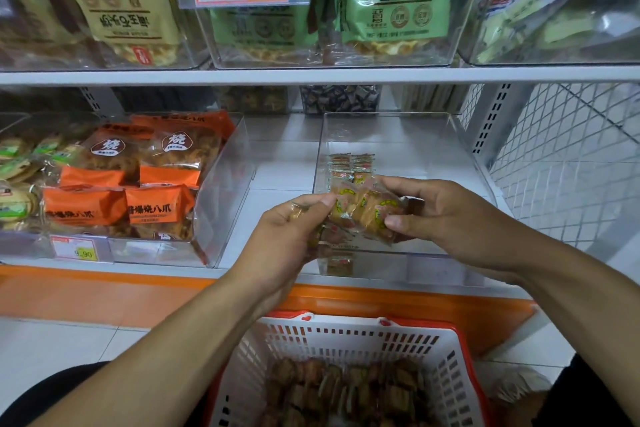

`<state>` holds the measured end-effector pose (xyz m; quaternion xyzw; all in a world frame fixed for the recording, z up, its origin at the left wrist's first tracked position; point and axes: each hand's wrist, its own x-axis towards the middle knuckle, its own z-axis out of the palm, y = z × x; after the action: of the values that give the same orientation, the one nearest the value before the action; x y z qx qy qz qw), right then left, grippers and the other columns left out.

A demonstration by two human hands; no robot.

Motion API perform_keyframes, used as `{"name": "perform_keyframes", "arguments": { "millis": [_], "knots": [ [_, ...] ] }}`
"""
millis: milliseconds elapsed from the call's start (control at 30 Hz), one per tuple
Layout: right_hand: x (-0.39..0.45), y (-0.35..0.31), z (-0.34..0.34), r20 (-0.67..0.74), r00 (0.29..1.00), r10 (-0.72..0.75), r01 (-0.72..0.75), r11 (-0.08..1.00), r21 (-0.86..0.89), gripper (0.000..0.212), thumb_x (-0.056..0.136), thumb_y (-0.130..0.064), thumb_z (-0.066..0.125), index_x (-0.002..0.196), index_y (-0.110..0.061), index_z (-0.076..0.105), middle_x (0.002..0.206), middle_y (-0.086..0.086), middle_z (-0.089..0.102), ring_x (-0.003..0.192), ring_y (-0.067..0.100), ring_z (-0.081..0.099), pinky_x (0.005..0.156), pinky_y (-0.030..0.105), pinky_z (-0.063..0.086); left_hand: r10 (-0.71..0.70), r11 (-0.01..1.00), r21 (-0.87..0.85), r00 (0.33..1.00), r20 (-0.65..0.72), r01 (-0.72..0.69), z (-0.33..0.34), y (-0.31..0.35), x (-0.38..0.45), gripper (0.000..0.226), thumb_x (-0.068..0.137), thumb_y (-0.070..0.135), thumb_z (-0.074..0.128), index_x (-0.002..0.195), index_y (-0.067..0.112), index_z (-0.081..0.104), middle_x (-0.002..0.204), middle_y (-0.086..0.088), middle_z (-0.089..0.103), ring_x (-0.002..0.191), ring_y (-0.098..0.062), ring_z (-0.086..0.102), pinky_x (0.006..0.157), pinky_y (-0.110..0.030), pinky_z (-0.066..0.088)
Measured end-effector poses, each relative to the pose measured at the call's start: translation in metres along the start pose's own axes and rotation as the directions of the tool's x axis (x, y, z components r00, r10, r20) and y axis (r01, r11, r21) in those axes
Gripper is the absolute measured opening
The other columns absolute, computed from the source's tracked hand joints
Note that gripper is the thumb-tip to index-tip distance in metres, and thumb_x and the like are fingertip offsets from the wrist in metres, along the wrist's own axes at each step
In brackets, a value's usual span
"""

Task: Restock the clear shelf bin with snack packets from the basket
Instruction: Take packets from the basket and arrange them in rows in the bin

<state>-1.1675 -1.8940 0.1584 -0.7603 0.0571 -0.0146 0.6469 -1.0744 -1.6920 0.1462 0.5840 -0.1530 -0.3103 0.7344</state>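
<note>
Left hand (298, 229): grips the left end of a bundle of snack packets (360, 210).
Right hand (446, 218): pinches its right end.
Bin (398, 255): just beyond the hands (few packets inside).
Basket (346, 333): below the wrists, holding more packets.

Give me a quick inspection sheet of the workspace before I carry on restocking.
Surface: white shelf, bare patch between bins.
Job's things: clear shelf bin nearly empty, few packets at its left; bundle of snack packets held over it; basket below holds many more.
Clutter: neighbouring bin of orange packs; price tag.
Grips: left hand and right hand both grip the bundle.
Cables: nothing seen.
Surroundings: upper shelf bins, wire mesh panel right, tiled floor.
</note>
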Motion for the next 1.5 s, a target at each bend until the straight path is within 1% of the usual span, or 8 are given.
{"name": "perform_keyframes", "arguments": {
  "millis": [267, 467, 667, 800, 1000, 1233, 1333, 1500],
  "knots": [
    [0.002, 0.005, 0.003, 0.182, 0.982, 0.046, -0.074, 0.986, 0.149, 0.062, 0.086, -0.002, 0.068, 0.144, -0.018, 0.053, 0.139, 0.008, 0.061, 0.124, 0.026, 0.063, 0.104, 0.039, 0.051, -0.067, 0.992, 0.109, 0.996, 0.059, 0.06, 0.001, -0.005, 0.0, 0.04, 0.091, 0.04, 0.066, 0.108, 0.005, 0.075, 0.076, -0.006, 0.073, 0.062, -0.01, 0.069, 0.053, -0.018, 0.052],
    [0.005, 0.0, 0.01, 0.209, 0.974, 0.085, -0.187, 0.821, 0.54, 0.048, 0.087, 0.004, 0.062, 0.134, 0.0, 0.057, 0.13, 0.025, 0.064, 0.12, 0.039, 0.063, 0.094, 0.043, 0.057, 0.136, 0.972, 0.194, 0.991, -0.002, -0.133, 0.003, -0.012, 0.002, 0.046, 0.059, 0.041, 0.091, 0.102, 0.035, 0.077, 0.089, 0.003, 0.076, 0.068, -0.004, 0.068, 0.059, -0.014, 0.05],
    [0.007, -0.005, 0.002, 0.153, 0.963, 0.223, -0.221, 0.975, -0.029, 0.054, 0.078, 0.01, 0.073, 0.121, -0.019, 0.061, 0.116, 0.019, 0.066, 0.099, 0.025, 0.066, 0.095, 0.043, 0.054, 0.139, 0.877, 0.45, 0.986, 0.09, -0.165, -0.003, -0.007, 0.007, 0.036, 0.069, 0.022, 0.093, 0.1, 0.03, 0.078, 0.084, 0.008, 0.078, 0.066, -0.002, 0.069, 0.061, -0.013, 0.053],
    [0.015, -0.006, 0.004, 0.134, 0.965, 0.226, -0.134, 0.862, -0.489, 0.052, 0.071, -0.015, 0.088, 0.112, -0.026, 0.059, 0.107, 0.003, 0.07, 0.094, 0.016, 0.066, 0.081, 0.033, 0.053, 0.123, 0.82, 0.557, 0.991, 0.051, -0.13, 0.0, -0.01, 0.011, 0.047, 0.066, 0.027, 0.094, 0.109, 0.032, 0.075, 0.091, 0.009, 0.078, 0.081, -0.009, 0.076, 0.077, -0.023, 0.061],
    [0.07, 0.017, -0.027, -0.051, 0.97, 0.24, -0.245, 0.959, -0.145, 0.052, 0.073, 0.011, 0.08, 0.114, -0.01, 0.056, 0.113, 0.019, 0.071, 0.105, 0.03, 0.07, 0.098, 0.048, 0.054, 0.16, 0.873, 0.478, 0.982, -0.101, -0.093, 0.017, -0.009, 0.017, 0.025, 0.091, 0.018, 0.074, 0.115, 0.024, 0.069, 0.097, 0.002, 0.075, 0.071, -0.008, 0.069, 0.065, -0.022, 0.056],
    [0.136, 0.078, -0.027, -0.353, 0.848, 0.396, -0.455, 0.884, -0.102, 0.042, 0.074, 0.009, 0.08, 0.089, -0.015, 0.049, 0.087, 0.004, 0.059, 0.069, 0.011, 0.058, 0.039, 0.013, 0.043, 0.027, 0.862, 0.506, 0.997, -0.074, 0.014, 0.028, -0.021, 0.027, 0.03, 0.093, 0.011, 0.068, 0.118, 0.029, 0.066, 0.107, 0.004, 0.071, 0.083, -0.015, 0.071, 0.076, -0.035, 0.059],
    [0.149, 0.088, -0.026, -0.416, 0.839, 0.351, -0.437, 0.89, -0.13, 0.047, 0.07, 0.0, 0.088, 0.1, -0.015, 0.055, 0.085, -0.002, 0.06, 0.072, 0.008, 0.057, 0.054, 0.016, 0.047, 0.0, 0.825, 0.564, 0.998, -0.07, 0.04, 0.024, -0.026, 0.03, 0.034, 0.088, 0.023, 0.076, 0.118, 0.035, 0.065, 0.106, 0.016, 0.067, 0.093, -0.005, 0.067, 0.079, -0.027, 0.059],
    [0.162, 0.091, -0.016, -0.452, 0.841, 0.297, -0.439, 0.863, -0.25, 0.045, 0.07, -0.003, 0.089, 0.109, -0.008, 0.067, 0.1, 0.007, 0.071, 0.09, 0.025, 0.068, 0.083, 0.039, 0.058, -0.042, 0.862, 0.5, 0.995, -0.09, 0.082, 0.024, -0.026, 0.035, 0.031, 0.088, 0.019, 0.072, 0.115, 0.033, 0.065, 0.101, 0.001, 0.072, 0.091, -0.022, 0.072, 0.086, -0.047, 0.061]
  ]
}}
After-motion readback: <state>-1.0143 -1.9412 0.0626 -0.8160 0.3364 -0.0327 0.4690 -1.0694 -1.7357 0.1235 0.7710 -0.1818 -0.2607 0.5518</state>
